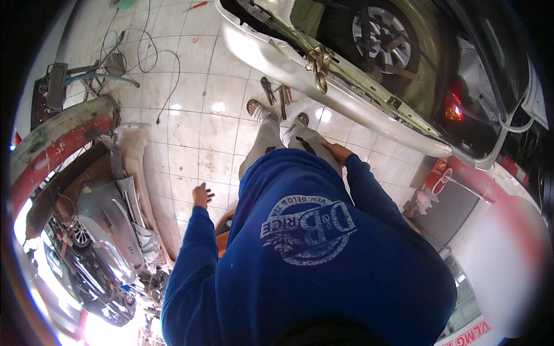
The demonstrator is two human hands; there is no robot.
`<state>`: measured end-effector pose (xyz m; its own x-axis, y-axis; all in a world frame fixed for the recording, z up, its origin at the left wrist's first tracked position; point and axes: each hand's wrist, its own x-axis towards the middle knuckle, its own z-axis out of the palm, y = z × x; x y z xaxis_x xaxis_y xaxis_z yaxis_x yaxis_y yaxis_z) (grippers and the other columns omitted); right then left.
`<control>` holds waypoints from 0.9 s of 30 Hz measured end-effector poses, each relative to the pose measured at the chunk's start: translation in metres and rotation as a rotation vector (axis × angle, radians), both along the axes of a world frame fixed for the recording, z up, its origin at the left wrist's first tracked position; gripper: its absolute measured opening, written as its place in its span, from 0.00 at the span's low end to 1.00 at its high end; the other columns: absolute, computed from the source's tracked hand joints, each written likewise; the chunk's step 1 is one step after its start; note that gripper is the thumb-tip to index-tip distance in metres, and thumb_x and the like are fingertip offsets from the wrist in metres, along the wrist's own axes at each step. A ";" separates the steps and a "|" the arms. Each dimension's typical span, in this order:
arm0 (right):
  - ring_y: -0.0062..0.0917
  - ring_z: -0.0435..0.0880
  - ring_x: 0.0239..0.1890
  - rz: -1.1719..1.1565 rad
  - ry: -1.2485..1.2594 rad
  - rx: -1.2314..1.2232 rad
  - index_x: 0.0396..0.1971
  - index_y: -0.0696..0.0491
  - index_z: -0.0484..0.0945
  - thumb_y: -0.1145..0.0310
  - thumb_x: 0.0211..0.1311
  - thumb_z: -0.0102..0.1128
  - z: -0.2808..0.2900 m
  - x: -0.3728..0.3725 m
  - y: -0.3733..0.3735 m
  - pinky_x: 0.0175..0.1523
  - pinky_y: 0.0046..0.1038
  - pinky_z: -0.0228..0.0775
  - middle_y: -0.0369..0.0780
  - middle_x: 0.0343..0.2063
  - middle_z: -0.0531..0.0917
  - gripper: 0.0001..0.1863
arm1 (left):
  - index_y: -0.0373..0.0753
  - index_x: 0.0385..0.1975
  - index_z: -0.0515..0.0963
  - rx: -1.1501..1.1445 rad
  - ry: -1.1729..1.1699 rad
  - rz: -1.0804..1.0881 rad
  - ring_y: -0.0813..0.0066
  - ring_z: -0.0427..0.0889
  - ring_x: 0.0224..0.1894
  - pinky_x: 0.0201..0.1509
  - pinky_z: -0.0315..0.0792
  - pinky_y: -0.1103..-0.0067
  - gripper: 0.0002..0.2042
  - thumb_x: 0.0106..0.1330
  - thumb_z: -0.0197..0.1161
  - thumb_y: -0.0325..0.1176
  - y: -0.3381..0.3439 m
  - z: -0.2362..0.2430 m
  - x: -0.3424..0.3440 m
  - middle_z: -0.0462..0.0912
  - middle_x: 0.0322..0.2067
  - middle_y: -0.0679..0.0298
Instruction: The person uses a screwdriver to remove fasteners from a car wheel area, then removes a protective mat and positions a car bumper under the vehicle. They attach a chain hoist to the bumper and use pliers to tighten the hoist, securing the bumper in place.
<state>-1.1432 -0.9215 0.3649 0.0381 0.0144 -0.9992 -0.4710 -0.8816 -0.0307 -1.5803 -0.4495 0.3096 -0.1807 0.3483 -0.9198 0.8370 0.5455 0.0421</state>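
Note:
My left hand [202, 196] hangs over the tiled floor with its fingers apart and nothing in it. My right hand [339, 152] lies against the thigh of my light trousers [314, 140], its fingertips only partly visible. On the floor by my sandalled feet are dark locking pliers [267, 89] and a few other hand tools [283, 102], one of which looks like a hammer. Just ahead stands a car with a pale bumper [288, 66]. A brass-coloured metal clamp [319, 64] sits on the edge of its open body, above the bumper.
A wheel [384, 43] rests inside the open car body. Cables [156, 52] cross the floor at far left, near a metal stand [92, 75]. Car panels [107, 225] are stacked at left. Part of an orange object [224, 230] shows beside me; a red stand [438, 179] is at right.

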 end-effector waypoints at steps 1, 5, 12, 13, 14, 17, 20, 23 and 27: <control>0.47 0.83 0.57 0.036 -0.096 0.013 0.65 0.64 0.72 0.29 0.65 0.51 0.001 0.000 0.002 0.60 0.40 0.76 0.58 0.55 0.82 0.50 | 0.42 0.62 0.70 0.011 0.000 0.014 0.60 0.90 0.36 0.35 0.77 0.65 0.24 0.75 0.53 0.52 -0.016 0.009 -0.004 0.87 0.46 0.58; 0.43 0.85 0.54 0.075 -0.396 0.211 0.58 0.66 0.78 0.31 0.60 0.59 -0.031 0.001 -0.010 0.55 0.39 0.77 0.55 0.50 0.85 0.48 | 0.41 0.60 0.69 -0.037 -0.108 0.036 0.62 0.90 0.34 0.32 0.77 0.67 0.22 0.77 0.54 0.50 -0.080 0.032 0.010 0.87 0.44 0.58; 0.39 0.88 0.47 -0.222 -0.270 0.284 0.66 0.54 0.71 0.31 0.58 0.63 0.001 -0.013 -0.020 0.41 0.44 0.76 0.45 0.58 0.81 0.47 | 0.33 0.56 0.76 0.431 -0.576 -1.172 0.71 0.85 0.31 0.35 0.78 0.72 0.23 0.74 0.59 0.48 -0.146 0.024 0.013 0.88 0.39 0.57; 0.42 0.85 0.52 -0.236 -0.246 0.265 0.68 0.52 0.69 0.31 0.59 0.62 -0.006 -0.015 -0.040 0.49 0.50 0.72 0.46 0.62 0.77 0.47 | 0.33 0.56 0.76 0.312 -0.523 -0.862 0.70 0.85 0.31 0.35 0.78 0.72 0.23 0.75 0.58 0.48 -0.158 0.024 0.027 0.88 0.39 0.57; 0.45 0.82 0.57 -0.258 -0.220 0.239 0.69 0.51 0.67 0.31 0.60 0.61 -0.011 -0.018 -0.060 0.56 0.55 0.67 0.47 0.66 0.74 0.47 | 0.33 0.56 0.76 0.179 -0.463 -0.563 0.70 0.85 0.32 0.36 0.78 0.73 0.23 0.75 0.58 0.48 -0.172 0.040 0.060 0.88 0.39 0.57; 0.51 0.78 0.63 -0.277 -0.141 0.180 0.73 0.49 0.62 0.32 0.62 0.59 -0.017 -0.039 -0.103 0.65 0.62 0.60 0.48 0.72 0.68 0.48 | 0.33 0.58 0.75 0.080 -0.403 -0.203 0.68 0.88 0.34 0.35 0.77 0.73 0.24 0.75 0.57 0.49 -0.178 0.076 0.077 0.88 0.42 0.56; 0.53 0.76 0.65 -0.270 -0.079 0.103 0.75 0.48 0.58 0.32 0.62 0.59 -0.026 -0.059 -0.145 0.66 0.65 0.58 0.48 0.73 0.65 0.50 | 0.34 0.61 0.72 0.102 -0.391 -0.197 0.65 0.90 0.35 0.36 0.77 0.71 0.25 0.76 0.56 0.49 -0.178 0.088 0.063 0.87 0.45 0.55; 0.48 0.83 0.58 -0.261 -0.044 0.048 0.75 0.47 0.60 0.32 0.62 0.58 -0.029 -0.079 -0.174 0.58 0.61 0.69 0.44 0.72 0.69 0.49 | 0.33 0.61 0.72 0.099 -0.345 -0.187 0.65 0.90 0.35 0.36 0.77 0.71 0.26 0.76 0.56 0.50 -0.184 0.089 0.041 0.87 0.45 0.55; 0.48 0.83 0.59 -0.268 -0.011 0.048 0.75 0.46 0.60 0.32 0.62 0.58 -0.031 -0.100 -0.186 0.57 0.59 0.70 0.43 0.72 0.69 0.48 | 0.35 0.59 0.73 0.075 -0.280 -0.180 0.68 0.88 0.33 0.35 0.78 0.72 0.24 0.75 0.57 0.49 -0.195 0.084 0.013 0.88 0.43 0.56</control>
<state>-1.2427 -1.1076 0.3339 0.0577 0.0493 -0.9971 -0.6866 -0.7231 -0.0755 -1.5676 -0.6441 0.3940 0.1456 0.4202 -0.8957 0.8698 0.3769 0.3183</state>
